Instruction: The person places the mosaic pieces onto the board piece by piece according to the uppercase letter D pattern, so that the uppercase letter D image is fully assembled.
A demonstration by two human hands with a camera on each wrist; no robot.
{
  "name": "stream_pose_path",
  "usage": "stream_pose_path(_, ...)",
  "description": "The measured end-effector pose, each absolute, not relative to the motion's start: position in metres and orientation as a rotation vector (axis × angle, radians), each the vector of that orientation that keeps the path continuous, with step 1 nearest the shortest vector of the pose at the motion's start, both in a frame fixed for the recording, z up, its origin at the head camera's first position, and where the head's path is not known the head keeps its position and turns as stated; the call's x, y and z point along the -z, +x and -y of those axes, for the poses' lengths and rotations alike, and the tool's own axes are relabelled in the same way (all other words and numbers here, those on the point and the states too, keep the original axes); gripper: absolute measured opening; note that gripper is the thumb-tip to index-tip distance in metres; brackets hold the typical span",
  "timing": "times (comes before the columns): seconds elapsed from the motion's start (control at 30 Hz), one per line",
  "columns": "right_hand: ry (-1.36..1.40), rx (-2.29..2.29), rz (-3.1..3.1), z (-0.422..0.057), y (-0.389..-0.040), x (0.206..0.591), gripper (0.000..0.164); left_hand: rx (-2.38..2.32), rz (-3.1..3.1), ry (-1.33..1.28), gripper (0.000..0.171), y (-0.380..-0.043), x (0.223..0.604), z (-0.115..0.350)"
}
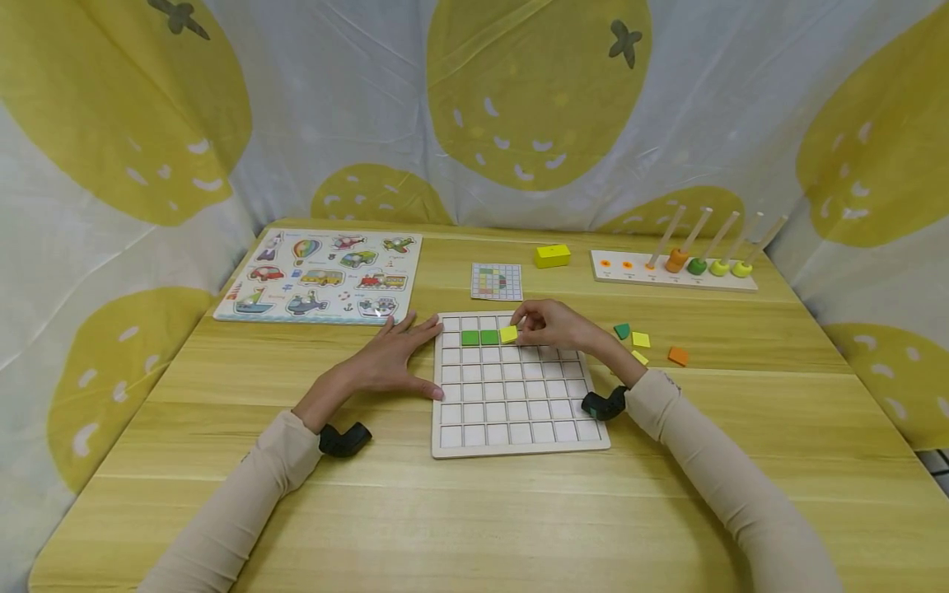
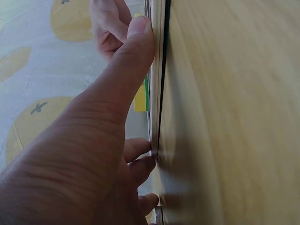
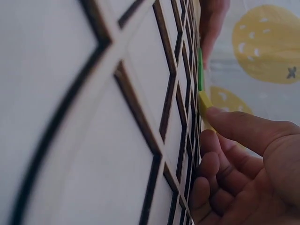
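A white grid board (image 1: 519, 451) with a pale wooden frame lies in the middle of the table. Two green square tiles (image 1: 479, 338) sit side by side in its second row from the far edge. My right hand (image 1: 556, 325) pinches a yellow square tile (image 3: 204, 104) between thumb and finger, tilted over the cell just right of the green ones. With fingers spread, my left hand (image 1: 385, 358) rests along the board's left edge. In the left wrist view its thumb (image 2: 138, 30) touches the board's side.
Loose tiles lie right of the board, including an orange tile (image 1: 678, 356) and a yellow one (image 1: 641, 339). Behind it are a pattern card (image 1: 497, 282) and a yellow block (image 1: 552, 256). A vehicle puzzle (image 1: 319, 276) lies back left; a peg stacker (image 1: 638, 274) stands back right.
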State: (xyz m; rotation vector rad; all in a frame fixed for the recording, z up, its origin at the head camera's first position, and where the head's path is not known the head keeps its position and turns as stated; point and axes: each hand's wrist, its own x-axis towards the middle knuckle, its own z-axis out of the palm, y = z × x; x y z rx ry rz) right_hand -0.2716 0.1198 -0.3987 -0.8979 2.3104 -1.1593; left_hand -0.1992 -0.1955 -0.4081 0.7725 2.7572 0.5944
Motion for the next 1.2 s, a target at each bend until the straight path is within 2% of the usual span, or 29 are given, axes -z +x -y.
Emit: stream_pose_path(1.2, -0.860, 1.094, -2.379, -0.1167, -0.2695, 0.4003, 0.022, -0.593, -2.750, 0.761, 0.112, -0.1993, 0.4071, 0.1949)
